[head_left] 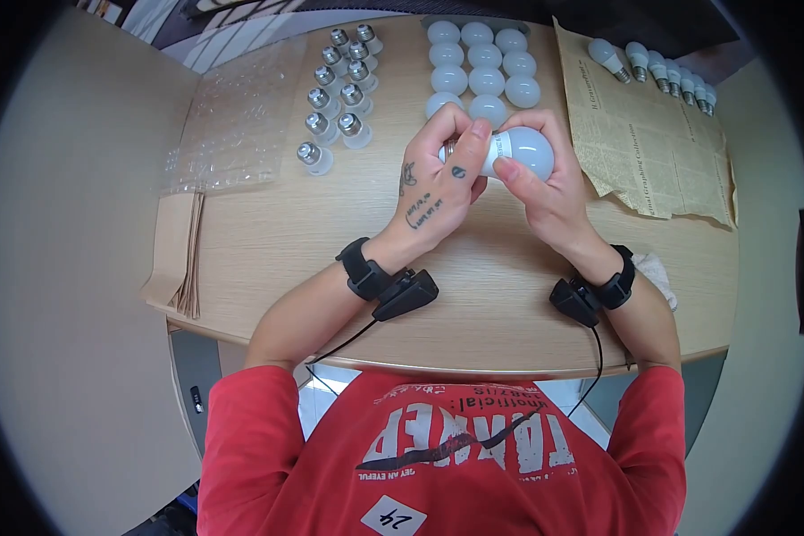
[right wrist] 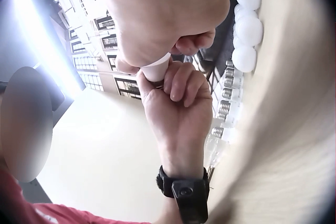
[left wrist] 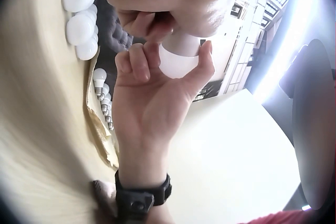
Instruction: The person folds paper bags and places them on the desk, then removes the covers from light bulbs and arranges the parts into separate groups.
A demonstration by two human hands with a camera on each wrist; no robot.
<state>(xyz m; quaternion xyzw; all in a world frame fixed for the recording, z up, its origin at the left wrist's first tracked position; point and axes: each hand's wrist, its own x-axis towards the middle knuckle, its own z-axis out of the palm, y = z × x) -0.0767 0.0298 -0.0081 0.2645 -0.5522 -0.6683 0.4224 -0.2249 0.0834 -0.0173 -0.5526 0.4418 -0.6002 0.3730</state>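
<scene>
Both hands hold one bulb [head_left: 531,153] above the middle of the desk. The left hand [head_left: 441,183] grips its white base, thumb along the side, with a bit of metal screw end showing by the palm. Fingers of the right hand [head_left: 556,186] curl round the frosted dome, its thumb on the front. In the left wrist view the dome [left wrist: 177,62] shows between the right hand's [left wrist: 152,95] thumb and fingers. In the right wrist view the white base [right wrist: 156,69] lies at the left hand's [right wrist: 179,103] thumb and fingers; most of the screw end is hidden.
White domes [head_left: 486,81] stand in rows behind the hands. Several bases with metal screw ends [head_left: 353,96] stand left of them. Complete bulbs [head_left: 637,59] lie on printed brown paper [head_left: 639,147] at the right. Clear plastic [head_left: 232,116] and folded brown paper [head_left: 177,255] lie at the left.
</scene>
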